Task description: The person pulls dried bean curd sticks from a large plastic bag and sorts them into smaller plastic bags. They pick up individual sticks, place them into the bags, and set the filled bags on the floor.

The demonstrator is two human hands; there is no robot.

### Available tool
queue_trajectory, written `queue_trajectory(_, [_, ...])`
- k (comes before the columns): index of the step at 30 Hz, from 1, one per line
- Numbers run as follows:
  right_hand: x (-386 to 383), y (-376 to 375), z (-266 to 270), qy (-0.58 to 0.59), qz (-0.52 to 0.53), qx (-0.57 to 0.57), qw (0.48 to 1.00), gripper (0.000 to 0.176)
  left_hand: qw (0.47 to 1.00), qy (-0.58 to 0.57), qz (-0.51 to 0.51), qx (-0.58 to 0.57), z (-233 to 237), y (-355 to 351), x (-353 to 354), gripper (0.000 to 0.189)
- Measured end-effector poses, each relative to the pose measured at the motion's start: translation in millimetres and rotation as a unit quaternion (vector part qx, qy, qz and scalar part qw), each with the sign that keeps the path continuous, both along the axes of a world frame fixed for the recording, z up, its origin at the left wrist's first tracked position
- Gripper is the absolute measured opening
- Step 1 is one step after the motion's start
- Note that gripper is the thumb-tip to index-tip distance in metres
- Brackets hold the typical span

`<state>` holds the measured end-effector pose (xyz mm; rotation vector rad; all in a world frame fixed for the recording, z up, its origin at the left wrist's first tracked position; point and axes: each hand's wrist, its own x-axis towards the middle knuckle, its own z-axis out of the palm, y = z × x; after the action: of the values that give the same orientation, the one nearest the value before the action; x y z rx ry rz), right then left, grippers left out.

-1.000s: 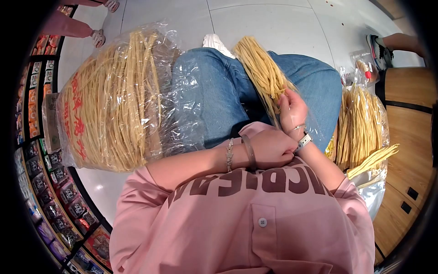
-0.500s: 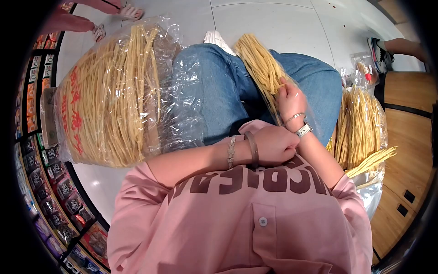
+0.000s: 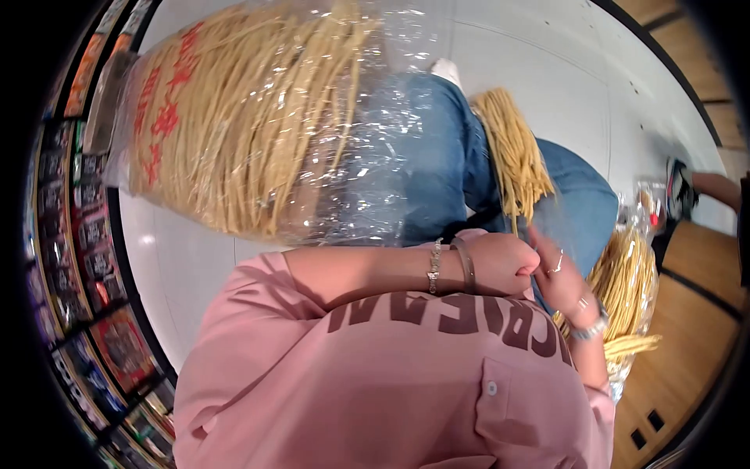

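Observation:
My left hand (image 3: pixel 504 264) is closed in a fist in front of my chest; what it holds, if anything, is hidden. Close against it on the right is my right hand (image 3: pixel 558 275), with a finger extended up toward the lower end of a bundle of yellow dried sticks (image 3: pixel 512 152). The right fingers are blurred, and their hold is unclear. That bundle lies between my knees, with clear plastic around its lower part. A large clear bag of similar sticks (image 3: pixel 242 117), printed in red, rests at my left beside my leg.
Another open bag of yellow sticks (image 3: pixel 625 273) stands at my right, near wooden cabinets (image 3: pixel 695 289). Shelves of packaged goods (image 3: pixel 86 234) line the left side. Another person's foot (image 3: pixel 681 187) is at the upper right, on the pale floor (image 3: pixel 547 47).
The view has shifted, moving the scene rightward. My right hand has moved down from the stick bundle toward my left fist. The left hand remains closed.

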<state>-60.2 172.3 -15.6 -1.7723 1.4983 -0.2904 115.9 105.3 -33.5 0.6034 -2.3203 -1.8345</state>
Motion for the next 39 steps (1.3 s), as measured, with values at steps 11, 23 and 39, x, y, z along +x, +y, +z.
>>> queue_trajectory(11, [87.1,-141.7,25.4,-0.066,0.124,-0.046,0.989,0.053,0.996,0.061,0.069,0.01,-9.7,-3.0,18.2,0.017])
queue_trajectory(23, [240.6,-239.0,-14.2,0.016,0.302,-0.457,0.836,0.05,0.999,-0.012,0.039,-0.018,-14.7,-12.9,28.6,0.018])
queue_trajectory(39, [352.6,-203.2,-51.0,0.016,0.429,-0.527,0.733,0.01,0.993,0.034,0.054,-0.099,-26.5,-29.7,63.4,0.022])
